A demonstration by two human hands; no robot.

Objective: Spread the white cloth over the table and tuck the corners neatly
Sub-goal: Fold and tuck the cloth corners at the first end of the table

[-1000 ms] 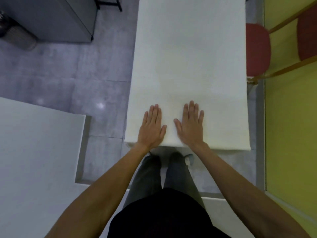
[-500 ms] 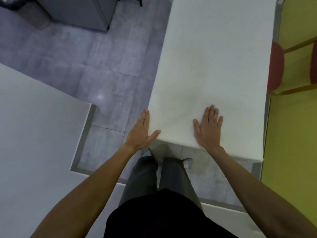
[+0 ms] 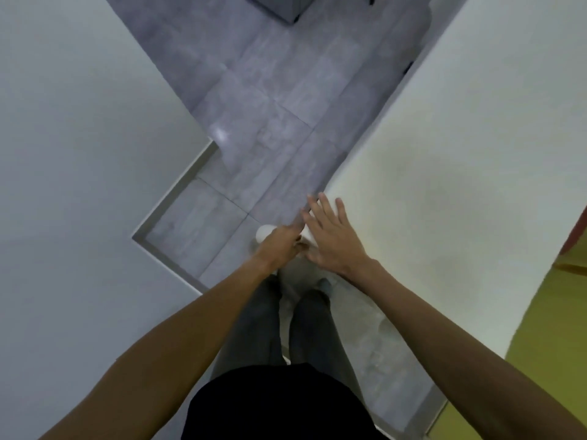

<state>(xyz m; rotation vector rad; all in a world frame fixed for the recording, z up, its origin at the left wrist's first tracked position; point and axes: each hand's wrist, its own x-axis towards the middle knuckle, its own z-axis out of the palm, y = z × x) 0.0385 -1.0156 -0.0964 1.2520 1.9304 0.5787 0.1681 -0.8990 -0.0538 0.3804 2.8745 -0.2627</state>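
The white cloth (image 3: 460, 154) is lying flat over a long table that is filling the right side of the view. Its long axis is running on a slant, from the near corner at lower centre up and away to the upper right. The long left edge is bordering the grey tiled floor (image 3: 270, 106), and the short near edge is slanting down to the right, towards the yellow-green surface (image 3: 556, 344).

The right hand (image 3: 336, 239) is resting palm down on the cloth at that near left corner. It is released, with the fingers straight, spread and pointing up the table.

The left hand (image 3: 279, 246) is sitting just beside it, at the corner and off the table's edge, with its fingers reaching along the left side of the cloth. The motion blur is hiding whether it is grasping the fabric, so I cannot tell. A small white rounded shape is showing just left of this hand, and what it is cannot be made out.

A second white surface (image 3: 79, 185) is covering the left of the frame, well apart from the cloth. The person is standing between the two in dark trousers (image 3: 254, 328).
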